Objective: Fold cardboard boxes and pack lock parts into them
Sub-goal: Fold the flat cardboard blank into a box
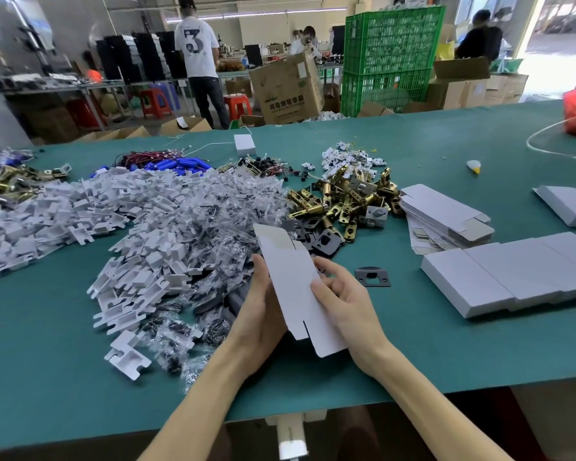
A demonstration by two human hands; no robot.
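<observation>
A flat, unfolded white cardboard box blank (291, 281) is held upright above the green table (429, 347), between both hands. My left hand (260, 314) grips its left edge from behind. My right hand (343, 301) pinches its right edge, thumb on the front face. A stack of more flat blanks (446, 216) lies to the right. Folded white boxes (499, 277) sit in a row at the right. Brass latch bolts (343, 197) are piled behind the blank, black strike plates (323, 239) in front of them, and one black plate (372, 276) lies alone by my right hand.
White plastic inserts (113, 221) and bagged screws (207, 227) cover the table's left and middle. Blue parts with wires (180, 164) and a small white box (245, 145) lie farther back. Green crates (393, 58), cartons and several people stand beyond the table.
</observation>
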